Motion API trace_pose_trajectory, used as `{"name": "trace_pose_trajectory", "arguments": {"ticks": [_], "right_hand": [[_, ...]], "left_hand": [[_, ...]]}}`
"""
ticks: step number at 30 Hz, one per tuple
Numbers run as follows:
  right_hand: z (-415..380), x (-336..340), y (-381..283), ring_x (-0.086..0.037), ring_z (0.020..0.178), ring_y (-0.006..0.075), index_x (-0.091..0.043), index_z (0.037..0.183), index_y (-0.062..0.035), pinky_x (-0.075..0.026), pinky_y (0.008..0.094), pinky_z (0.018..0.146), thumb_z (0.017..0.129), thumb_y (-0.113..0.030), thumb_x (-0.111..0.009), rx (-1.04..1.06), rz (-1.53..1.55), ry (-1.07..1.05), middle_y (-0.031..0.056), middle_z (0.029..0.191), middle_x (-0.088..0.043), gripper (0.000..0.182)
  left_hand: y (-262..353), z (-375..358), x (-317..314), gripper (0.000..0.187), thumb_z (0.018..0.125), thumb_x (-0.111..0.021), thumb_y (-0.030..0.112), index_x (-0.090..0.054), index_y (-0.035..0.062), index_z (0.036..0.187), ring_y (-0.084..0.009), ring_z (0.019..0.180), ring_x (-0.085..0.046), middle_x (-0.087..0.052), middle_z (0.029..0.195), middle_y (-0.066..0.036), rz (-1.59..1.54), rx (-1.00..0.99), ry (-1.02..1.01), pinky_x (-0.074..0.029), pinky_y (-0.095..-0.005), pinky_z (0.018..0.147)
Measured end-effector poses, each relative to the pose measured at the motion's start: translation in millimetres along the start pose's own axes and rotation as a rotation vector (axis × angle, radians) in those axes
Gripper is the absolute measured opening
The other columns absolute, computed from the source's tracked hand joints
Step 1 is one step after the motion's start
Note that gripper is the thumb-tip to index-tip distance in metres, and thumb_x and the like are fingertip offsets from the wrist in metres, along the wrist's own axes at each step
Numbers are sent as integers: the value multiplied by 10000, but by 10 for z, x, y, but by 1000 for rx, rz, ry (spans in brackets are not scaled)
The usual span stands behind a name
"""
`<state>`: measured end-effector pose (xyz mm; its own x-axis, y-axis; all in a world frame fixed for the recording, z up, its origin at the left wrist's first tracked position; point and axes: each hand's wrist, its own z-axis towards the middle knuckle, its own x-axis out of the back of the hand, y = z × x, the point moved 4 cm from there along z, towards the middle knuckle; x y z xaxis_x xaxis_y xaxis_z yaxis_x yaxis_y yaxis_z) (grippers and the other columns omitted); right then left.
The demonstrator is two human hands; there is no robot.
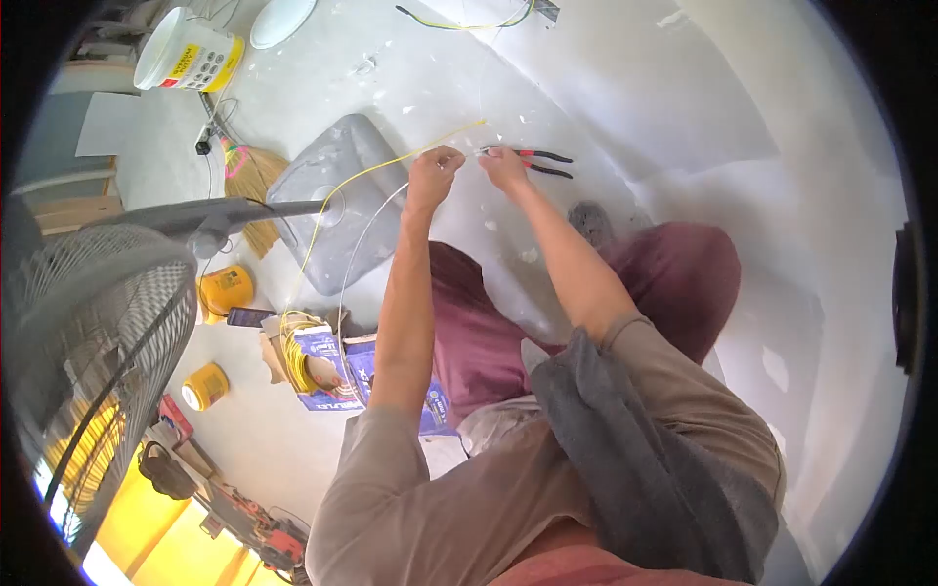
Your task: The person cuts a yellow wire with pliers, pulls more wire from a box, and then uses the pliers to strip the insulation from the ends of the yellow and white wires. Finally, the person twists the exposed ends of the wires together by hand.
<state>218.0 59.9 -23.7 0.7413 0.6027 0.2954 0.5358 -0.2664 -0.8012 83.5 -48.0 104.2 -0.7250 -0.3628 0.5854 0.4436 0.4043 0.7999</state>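
My left hand point(435, 178) is closed in a pinch, with a white wire point(366, 230) running up to it from the boxes below. A yellow wire point(337, 190) passes close to the same hand, and its end lies beyond the fingers. Just to the right, my right hand point(504, 168) is closed around the head end of pliers point(542, 154), whose red and black handles stick out spread to the right. A small gap separates the two hands. What lies between the fingertips is too small to make out.
A grey stand base point(342, 254) and a fan point(107, 322) are at left. Blue boxes point(322, 366) sit by a yellow wire coil point(296, 352). Also in view are a broom point(254, 176), a white bucket point(186, 59), yellow containers point(227, 290) and a green-yellow wire point(459, 26).
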Motion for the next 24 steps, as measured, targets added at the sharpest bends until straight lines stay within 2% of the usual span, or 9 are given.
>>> {"name": "trace_pose_trajectory", "arguments": {"ticks": [1, 2, 4, 7, 10, 14, 17, 20, 24], "right_hand": [[58, -65, 55, -681, 1076, 273, -611, 1299, 29, -539, 382, 908, 888, -245, -737, -58, 159, -55, 152, 1176, -710, 510], [111, -88, 108, -681, 1076, 273, -611, 1299, 29, -539, 382, 908, 888, -245, -737, -64, 158, -59, 152, 1176, -710, 510], [-18, -94, -90, -691, 890, 184, -639, 1260, 23, -553, 330, 750, 904, -170, -722, -124, 645, -223, 108, 1087, -714, 414], [-28, -47, -104, -673, 765, 140, -661, 1214, 33, -542, 294, 657, 908, -103, -715, -79, 616, -111, 99, 1011, -710, 339], [-69, 17, -64, -689, 767, 163, -671, 1180, 54, -553, 300, 681, 897, -87, -725, -62, 657, -79, 119, 993, -718, 321], [-150, 129, -91, -706, 787, 175, -659, 1186, 74, -560, 304, 685, 904, -75, -717, -60, 583, -77, 137, 1008, -720, 324], [-183, 208, -154, -724, 801, 190, -605, 1266, 81, -568, 299, 691, 911, -78, -723, 6, 560, -107, 162, 1059, -719, 407], [-165, 282, -137, -742, 828, 209, -465, 1413, 71, -576, 281, 700, 916, -102, -744, 104, 531, -98, 190, 1122, -705, 595], [-197, 312, -255, -730, 864, 209, -479, 1417, 50, -570, 299, 752, 914, -86, -746, 77, 478, -131, 175, 1140, -702, 585]], "left_hand": [[-42, 54, -41, 275, 919, -684, 256, -766, 26, 1047, -250, 815, -707, -756, 901, -139, -8, 2, 9, -538, -364, 774], [-93, 103, -90, 275, 919, -684, 256, -766, 26, 1047, -250, 815, -707, -756, 901, -139, -7, 9, 7, -538, -364, 774], [-105, 203, -127, 266, 926, -676, 245, -766, 30, 1054, -246, 797, -703, -754, 897, -142, -42, 41, 39, -539, -358, 771], [-49, 288, -175, 201, 879, -725, 194, -774, 32, 988, -290, 780, -704, -743, 871, -167, 2, 74, 76, -539, -378, 741], [-22, 318, -264, 181, 887, -716, 157, -772, 25, 996, -312, 807, -712, -746, 913, -179, 10, -27, 148, -541, -385, 755], [-3, 304, -364, 146, 887, -701, 112, -774, 25, 978, -331, 827, -711, -747, 932, -178, 41, -28, 169, -543, -403, 766], [-21, 328, -392, 124, 870, -698, 90, -775, 29, 946, -347, 832, -705, -750, 925, -164, 107, -107, 172, -545, -417, 763], [-18, 358, -437, 187, 923, -665, 145, -777, 33, 1021, -310, 820, -720, -757, 983, -171, 149, -123, 92, -545, -376, 748], [-53, 386, -517, 171, 918, -661, 130, -779, 41, 1004, -291, 749, -710, -754, 950, -161, 142, -102, 89, -543, -368, 687]]}}
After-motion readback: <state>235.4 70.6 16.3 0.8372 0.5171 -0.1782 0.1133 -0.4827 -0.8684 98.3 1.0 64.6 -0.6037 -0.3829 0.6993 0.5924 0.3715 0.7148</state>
